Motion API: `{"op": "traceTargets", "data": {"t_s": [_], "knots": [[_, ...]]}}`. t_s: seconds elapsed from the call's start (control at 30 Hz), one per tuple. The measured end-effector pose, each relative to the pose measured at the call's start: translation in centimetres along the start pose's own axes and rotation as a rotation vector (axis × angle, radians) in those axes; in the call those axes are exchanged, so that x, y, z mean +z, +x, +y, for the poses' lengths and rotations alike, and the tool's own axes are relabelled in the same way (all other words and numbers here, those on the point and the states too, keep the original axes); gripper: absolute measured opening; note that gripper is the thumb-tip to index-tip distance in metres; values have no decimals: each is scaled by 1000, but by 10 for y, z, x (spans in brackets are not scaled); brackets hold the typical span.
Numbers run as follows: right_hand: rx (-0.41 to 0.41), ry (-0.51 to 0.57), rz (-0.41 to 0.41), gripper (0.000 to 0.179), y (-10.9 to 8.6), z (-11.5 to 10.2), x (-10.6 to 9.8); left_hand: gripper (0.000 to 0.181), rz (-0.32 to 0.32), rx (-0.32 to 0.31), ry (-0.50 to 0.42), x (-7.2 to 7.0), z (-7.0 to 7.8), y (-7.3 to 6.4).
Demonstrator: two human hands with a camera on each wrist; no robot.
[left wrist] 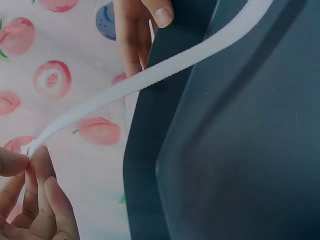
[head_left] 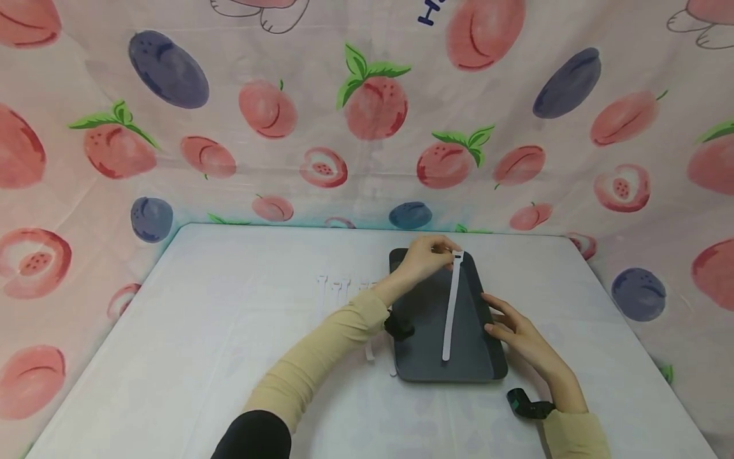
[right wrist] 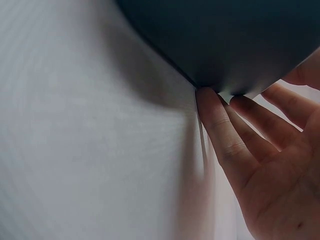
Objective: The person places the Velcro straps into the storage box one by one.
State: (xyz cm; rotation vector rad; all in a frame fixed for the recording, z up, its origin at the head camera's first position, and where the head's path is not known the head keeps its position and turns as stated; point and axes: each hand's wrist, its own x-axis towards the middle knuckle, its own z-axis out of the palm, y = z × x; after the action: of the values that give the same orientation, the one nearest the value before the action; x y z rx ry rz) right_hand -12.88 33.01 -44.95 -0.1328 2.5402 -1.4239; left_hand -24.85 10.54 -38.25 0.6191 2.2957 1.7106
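Observation:
A dark grey rectangular tray (head_left: 421,357) stands on the white table. Over it runs a white fabric strap (head_left: 451,312), like a hook-and-loop cable tie, with a small slotted head at its far end. My left hand (head_left: 423,260) pinches that head between thumb and fingers near the tray's far edge. In the left wrist view the strap (left wrist: 115,95) arcs from the fingertips across the rim. My right hand (head_left: 518,338) grips the tray's right edge, thumb on top and fingers below. The right wrist view shows the fingers (right wrist: 220,120) at the tray's underside.
Several more white straps (head_left: 369,352) lie on the table left of the tray, partly hidden by my left forearm. The white table (head_left: 229,306) extends to both sides. Behind it hangs a pink fruit-print cloth (head_left: 321,127).

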Motion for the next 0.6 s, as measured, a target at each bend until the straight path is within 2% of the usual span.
{"op": "traceTargets", "data": {"t_s": [0.37, 0.6], "knots": [[-11, 13, -2, 65, 1, 1, 0, 18, 34, -91, -128, 17, -13, 9], [-6, 11, 0, 65, 0, 0, 0, 17, 69, -156, -147, 28, -22, 16]]}}
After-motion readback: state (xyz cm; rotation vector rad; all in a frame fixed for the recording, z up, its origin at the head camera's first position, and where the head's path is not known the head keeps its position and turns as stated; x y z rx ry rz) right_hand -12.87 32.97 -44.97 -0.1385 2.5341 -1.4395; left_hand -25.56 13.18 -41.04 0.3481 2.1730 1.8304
